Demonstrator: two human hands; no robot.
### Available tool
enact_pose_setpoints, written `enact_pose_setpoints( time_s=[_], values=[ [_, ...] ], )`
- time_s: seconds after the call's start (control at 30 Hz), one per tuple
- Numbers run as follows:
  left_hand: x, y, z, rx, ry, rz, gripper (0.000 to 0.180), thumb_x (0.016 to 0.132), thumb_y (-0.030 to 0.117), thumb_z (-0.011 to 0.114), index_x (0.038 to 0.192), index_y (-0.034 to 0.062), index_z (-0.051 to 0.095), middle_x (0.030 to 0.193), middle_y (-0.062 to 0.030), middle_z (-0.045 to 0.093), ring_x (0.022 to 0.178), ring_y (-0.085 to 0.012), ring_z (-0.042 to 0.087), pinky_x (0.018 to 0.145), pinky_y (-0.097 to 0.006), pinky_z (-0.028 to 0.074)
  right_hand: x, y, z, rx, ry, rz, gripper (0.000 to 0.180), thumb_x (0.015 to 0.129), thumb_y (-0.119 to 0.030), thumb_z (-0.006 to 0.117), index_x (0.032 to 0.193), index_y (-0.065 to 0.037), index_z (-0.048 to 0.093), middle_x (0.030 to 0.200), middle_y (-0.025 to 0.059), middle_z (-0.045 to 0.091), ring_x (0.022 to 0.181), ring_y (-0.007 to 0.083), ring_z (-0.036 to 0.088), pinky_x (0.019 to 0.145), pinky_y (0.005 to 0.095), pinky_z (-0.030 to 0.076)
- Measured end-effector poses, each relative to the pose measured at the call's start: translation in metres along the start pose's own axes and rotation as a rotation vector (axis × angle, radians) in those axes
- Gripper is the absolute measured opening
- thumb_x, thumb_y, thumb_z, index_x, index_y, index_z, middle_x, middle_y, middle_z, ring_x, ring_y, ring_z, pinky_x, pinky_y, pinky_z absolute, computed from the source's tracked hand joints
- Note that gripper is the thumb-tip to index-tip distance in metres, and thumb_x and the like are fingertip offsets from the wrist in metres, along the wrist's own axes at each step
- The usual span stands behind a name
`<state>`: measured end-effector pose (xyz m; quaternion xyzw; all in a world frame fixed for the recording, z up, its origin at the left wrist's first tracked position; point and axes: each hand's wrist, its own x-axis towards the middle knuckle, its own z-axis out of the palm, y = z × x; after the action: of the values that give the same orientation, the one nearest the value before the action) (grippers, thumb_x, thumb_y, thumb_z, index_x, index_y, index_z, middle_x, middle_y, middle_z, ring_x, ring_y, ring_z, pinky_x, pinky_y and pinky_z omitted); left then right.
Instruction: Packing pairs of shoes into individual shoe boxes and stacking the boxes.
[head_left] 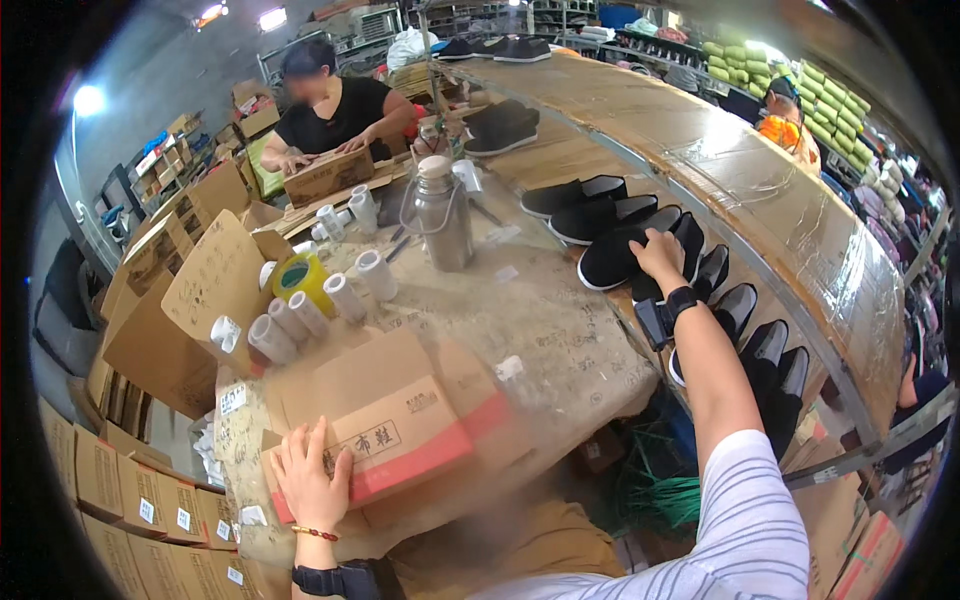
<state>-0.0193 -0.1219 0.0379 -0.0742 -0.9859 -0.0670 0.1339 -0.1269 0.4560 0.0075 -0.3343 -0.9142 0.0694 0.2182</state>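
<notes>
The left hand (pixel 312 478) lies flat and open, fingers spread, on top of a brown cardboard shoe box with a red stripe (pixel 385 425). It presses on the box's near left corner and grips nothing. The box sits at the near edge of the worn, speckled work table (pixel 560 340), and its long side runs from near left up to far right.

The right hand (pixel 658 254) reaches far out to the right. Its fingers curl down on a black slip-on cloth shoe with a white sole edge (pixel 618 256). It touches the back of the shoe, but I cannot tell if it grips it tight. The shoe is long and thin. Its toe points left toward the table and its open heel end points right. It lies in a row of more black shoes (pixel 740 330) on the side bench covered in brown card and clear tape (pixel 790 215).

Farther back on the table stand white paper rolls (pixel 330 300), a roll of yellow tape (pixel 300 275) and a tall silver metal bottle (pixel 441 215). Flat cardboard pieces (pixel 190 290) lean on the left.

At the far end, another person in a black top (pixel 335 115) bends over a cardboard box (pixel 328 175). Behind are shelves, and green stacked packs (pixel 820 100) sit on the far right.
</notes>
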Motion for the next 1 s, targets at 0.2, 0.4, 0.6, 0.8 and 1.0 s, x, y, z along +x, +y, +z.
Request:
enact_pose_setpoints(
  time_s=[0.2,0.4,0.6,0.8,1.0],
  values=[
    [0.002,0.0,0.002,-0.032,0.061,0.001,0.053,0.081,0.039,0.061,0.129,0.0176,0.052,0.128,-0.012,0.047,0.124,-0.031,0.039,0.107,-0.053,0.022,-0.024,-0.014,-0.024,1.177,-0.041,-0.055,0.029,0.087,-0.027,0.064,0.067,-0.006,0.058,0.075,0.0047,0.063,0.065,0.0173,0.053,0.062,0.03,0.041],
    [-0.001,-0.001,-0.024,-0.235,0.069,0.014,0.049,0.079,0.023,0.066,0.126,0.0163,0.056,0.102,-0.0109,0.053,0.099,-0.0307,0.045,0.095,-0.05,0.031,-0.163,-0.085,-0.109,2.446,-0.994,-0.043,0.038,0.094,-0.025,0.051,0.123,0.0,0.051,0.114,0.0126,0.06,0.104,0.0204,0.058,0.086,0.0315,0.048],
    [-0.043,0.019,0.002,-0.063,0.545,0.051,0.028,0.072,0.016,0.069,0.096,0.029,0.072,0.083,-0.001,0.048,0.085,-0.0216,0.045,0.086,-0.042,0.028,-0.243,-0.099,-0.102,2.678,-1.252,0.049,0.037,0.095,-0.027,0.049,0.121,-0.002,0.052,0.112,0.0123,0.061,0.1,0.0211,0.059,0.084,0.0323,0.049],
    [-0.063,0.041,0.004,-0.314,0.47,0.078,0.028,0.07,0.012,0.071,0.098,0.017,0.072,0.094,-0.0054,0.057,0.095,-0.0257,0.05,0.088,-0.04,0.032,-0.295,-0.113,-0.084,2.689,-1.336,0.183,0.037,0.096,-0.03,0.048,0.12,-0.003,0.054,0.11,0.0119,0.061,0.096,0.0218,0.06,0.082,0.0331,0.05],
    [-0.06,0.077,-0.017,-1.395,-0.043,0.058,0.056,0.088,0.002,0.054,0.14,-0.0008,0.033,0.127,-0.009,0.054,0.115,-0.0203,0.05,0.101,-0.033,0.038,-0.314,-0.129,-0.072,2.616,-1.292,0.37,0.037,0.096,-0.032,0.046,0.119,-0.005,0.055,0.108,0.0116,0.062,0.092,0.0225,0.061,0.081,0.0339,0.051]
  ],
)
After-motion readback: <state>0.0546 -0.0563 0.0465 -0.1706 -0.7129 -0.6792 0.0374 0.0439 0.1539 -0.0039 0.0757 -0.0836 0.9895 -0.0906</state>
